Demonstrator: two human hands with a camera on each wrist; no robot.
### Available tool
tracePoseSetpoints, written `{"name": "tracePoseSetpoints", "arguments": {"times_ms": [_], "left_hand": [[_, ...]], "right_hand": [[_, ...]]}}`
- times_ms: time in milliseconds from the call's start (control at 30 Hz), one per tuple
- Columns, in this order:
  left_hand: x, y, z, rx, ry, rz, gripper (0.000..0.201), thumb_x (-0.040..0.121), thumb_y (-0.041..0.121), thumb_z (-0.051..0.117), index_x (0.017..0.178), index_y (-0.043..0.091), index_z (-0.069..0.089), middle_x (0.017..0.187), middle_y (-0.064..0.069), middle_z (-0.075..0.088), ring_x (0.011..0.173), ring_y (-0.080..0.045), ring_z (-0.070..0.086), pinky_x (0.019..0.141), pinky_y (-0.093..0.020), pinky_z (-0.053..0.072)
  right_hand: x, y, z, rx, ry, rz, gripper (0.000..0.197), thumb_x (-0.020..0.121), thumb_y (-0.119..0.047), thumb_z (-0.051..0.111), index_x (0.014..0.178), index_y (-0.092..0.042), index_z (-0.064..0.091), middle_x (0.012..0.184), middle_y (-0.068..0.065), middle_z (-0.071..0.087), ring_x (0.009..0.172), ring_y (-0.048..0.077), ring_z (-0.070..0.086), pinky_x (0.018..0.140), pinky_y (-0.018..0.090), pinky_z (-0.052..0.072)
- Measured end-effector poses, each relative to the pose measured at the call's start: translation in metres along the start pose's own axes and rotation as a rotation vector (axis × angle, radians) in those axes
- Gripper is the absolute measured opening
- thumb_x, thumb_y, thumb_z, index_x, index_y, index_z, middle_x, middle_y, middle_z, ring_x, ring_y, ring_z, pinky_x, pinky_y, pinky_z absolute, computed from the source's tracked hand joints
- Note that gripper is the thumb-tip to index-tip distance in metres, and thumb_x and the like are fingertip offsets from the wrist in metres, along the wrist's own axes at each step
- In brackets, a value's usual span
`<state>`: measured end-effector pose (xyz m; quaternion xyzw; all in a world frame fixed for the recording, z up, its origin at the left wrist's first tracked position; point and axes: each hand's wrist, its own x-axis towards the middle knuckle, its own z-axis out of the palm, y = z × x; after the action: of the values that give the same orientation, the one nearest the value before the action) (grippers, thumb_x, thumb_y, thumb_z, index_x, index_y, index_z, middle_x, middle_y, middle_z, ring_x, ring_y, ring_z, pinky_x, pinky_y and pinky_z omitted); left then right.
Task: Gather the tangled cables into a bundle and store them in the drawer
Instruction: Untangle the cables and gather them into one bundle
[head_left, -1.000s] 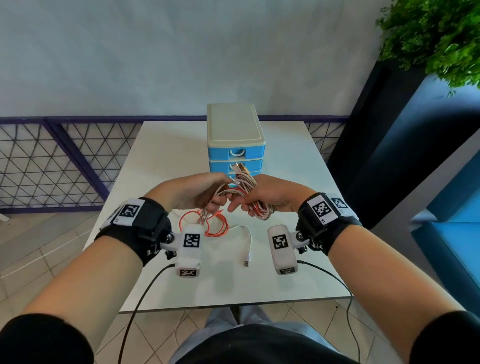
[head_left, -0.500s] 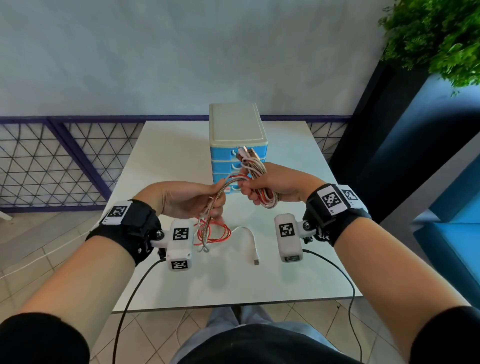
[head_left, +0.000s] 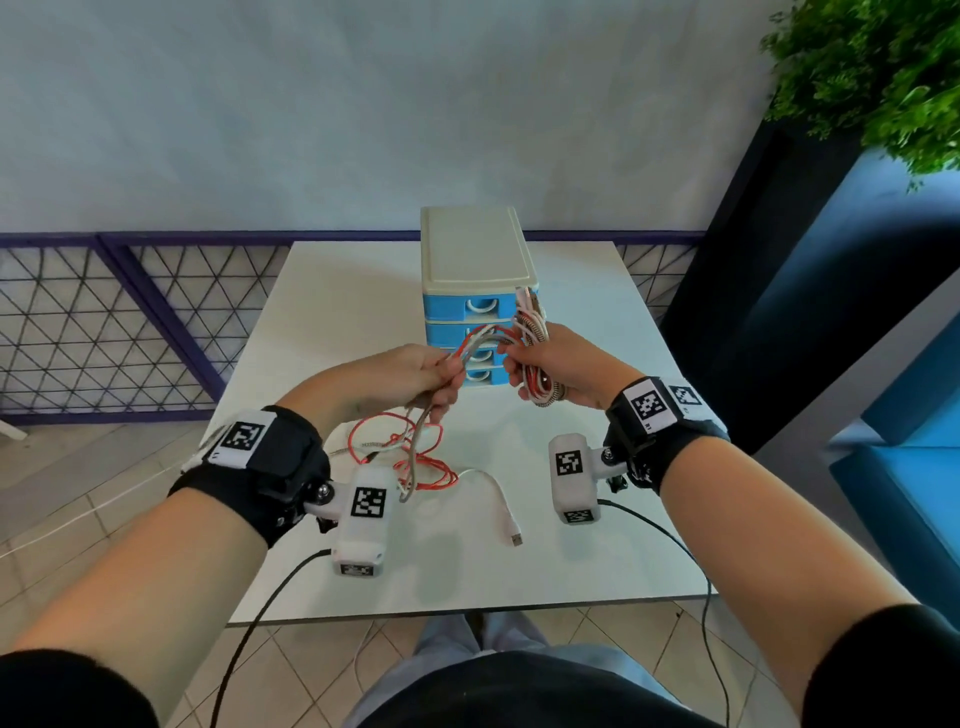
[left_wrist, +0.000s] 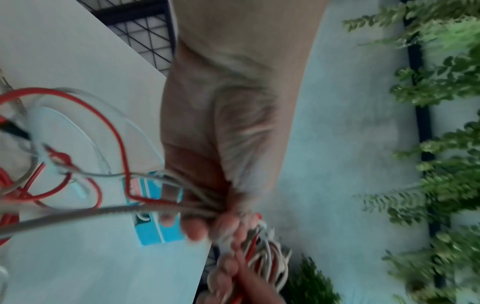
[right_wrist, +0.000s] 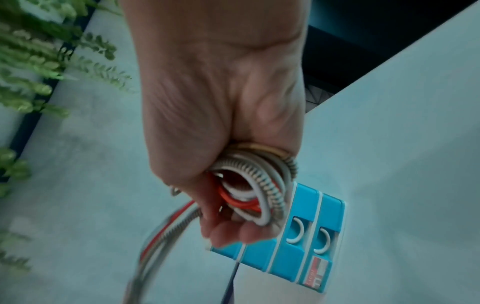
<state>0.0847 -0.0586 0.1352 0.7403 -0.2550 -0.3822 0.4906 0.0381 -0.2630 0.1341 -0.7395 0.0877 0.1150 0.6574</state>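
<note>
- The step in hand looks like the gathering: the coiled bundle of red, white and metal-sprung cables (head_left: 537, 358) is only part wound, and loose red and grey cable loops (head_left: 415, 457) trail on the white desk (head_left: 322, 322), with a white cable end with a plug (head_left: 498, 499) lying just beside them.
- The right hand (head_left: 558, 364) has its grip closed round the coil, fingers curled through the loops, held in front of the blue plastic drawer unit with a cream top (head_left: 475, 270).
- The left hand (head_left: 410, 379) pinches the strands that run across to the coil, its grip closed on them; the slack hangs below it to the desk.
- Next, I judge, the left hand must feed more slack round the coil without snagging the knot of loops.
- All visible drawers look shut; one must be opened before storing.
</note>
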Motion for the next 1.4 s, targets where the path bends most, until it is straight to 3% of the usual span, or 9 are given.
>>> {"name": "tracePoseSetpoints", "arguments": {"times_ms": [167,467,633,700,867,967,1133,1300,1400], "left_hand": [[0.013,0.012,0.028,0.041,0.31,0.164,0.032,0.103,0.021,0.028,0.075,0.016,0.042,0.063,0.001,0.04,0.046,-0.009,0.047,0.054,-0.024,0.046],[0.023,0.027,0.058,0.251,0.539,0.293,0.024,0.102,0.03,0.031,0.081,0.024,0.04,0.062,0.005,0.047,0.051,-0.013,0.049,0.054,-0.032,0.045],[0.028,0.04,0.067,0.436,0.504,0.188,0.038,0.102,0.02,0.028,0.136,0.007,0.039,0.119,-0.015,0.059,0.108,-0.03,0.058,0.088,-0.034,0.046],[0.027,0.043,0.069,0.459,0.489,0.154,0.043,0.102,0.015,0.027,0.143,0.003,0.031,0.128,-0.021,0.054,0.113,-0.031,0.055,0.084,-0.027,0.04],[0.023,0.036,0.053,0.423,0.298,0.127,0.023,0.099,0.021,0.033,0.104,0.005,0.05,0.078,-0.008,0.057,0.061,-0.014,0.055,0.056,-0.025,0.043],[0.022,0.038,0.048,0.336,0.147,0.069,0.023,0.1,0.017,0.038,0.08,0.012,0.049,0.067,-0.003,0.06,0.059,-0.013,0.062,0.06,-0.024,0.051],[0.014,0.031,0.041,0.327,-0.074,-0.007,0.034,0.102,0.026,0.036,0.082,0.009,0.057,0.067,-0.002,0.063,0.062,-0.009,0.064,0.064,-0.015,0.05],[0.018,0.012,0.051,0.455,-0.031,0.085,0.019,0.099,0.019,0.042,0.086,0.014,0.054,0.071,0.002,0.062,0.068,-0.008,0.058,0.065,-0.017,0.043],[0.021,0.001,0.05,0.527,0.068,0.116,0.022,0.097,0.022,0.043,0.078,0.021,0.055,0.07,0.007,0.061,0.064,-0.005,0.053,0.063,-0.018,0.041]], "right_hand": [[0.006,-0.003,0.017,-0.153,0.141,-0.155,0.025,0.102,-0.026,0.042,0.093,-0.006,0.052,0.073,0.008,0.057,0.047,0.006,0.057,0.046,0.018,0.047],[0.0,-0.01,0.026,0.526,-0.129,-0.067,0.058,0.088,-0.062,0.041,0.076,-0.008,0.057,0.054,0.006,0.058,0.05,0.02,0.06,0.052,0.028,0.053],[-0.005,-0.014,0.027,0.426,-0.119,0.01,0.038,0.09,-0.047,0.053,0.087,-0.01,0.062,0.075,0.007,0.064,0.063,0.015,0.066,0.059,0.023,0.054],[-0.004,-0.014,0.027,0.395,-0.102,0.035,0.032,0.092,-0.042,0.055,0.083,-0.012,0.061,0.074,0.007,0.063,0.063,0.015,0.065,0.06,0.023,0.053],[0.0,-0.009,0.027,0.166,0.098,-0.014,0.029,0.091,-0.036,0.059,0.09,-0.006,0.058,0.077,0.021,0.06,0.066,0.031,0.062,0.063,0.037,0.049],[0.005,-0.008,0.024,0.002,0.215,-0.083,0.028,0.09,-0.034,0.057,0.086,-0.007,0.061,0.076,0.019,0.062,0.065,0.03,0.062,0.059,0.037,0.049],[0.01,-0.009,0.019,0.13,0.303,-0.124,0.025,0.094,-0.022,0.051,0.075,-0.008,0.062,0.078,0.016,0.07,0.066,0.022,0.068,0.066,0.037,0.058],[0.014,-0.012,0.024,0.489,0.25,-0.096,0.019,0.097,-0.02,0.05,0.083,-0.01,0.056,0.106,0.022,0.07,0.102,0.03,0.068,0.081,0.041,0.056],[0.011,-0.016,0.027,0.769,0.204,-0.111,0.033,0.098,-0.022,0.05,0.068,-0.011,0.056,0.078,0.014,0.07,0.073,0.024,0.071,0.074,0.036,0.056]]}}
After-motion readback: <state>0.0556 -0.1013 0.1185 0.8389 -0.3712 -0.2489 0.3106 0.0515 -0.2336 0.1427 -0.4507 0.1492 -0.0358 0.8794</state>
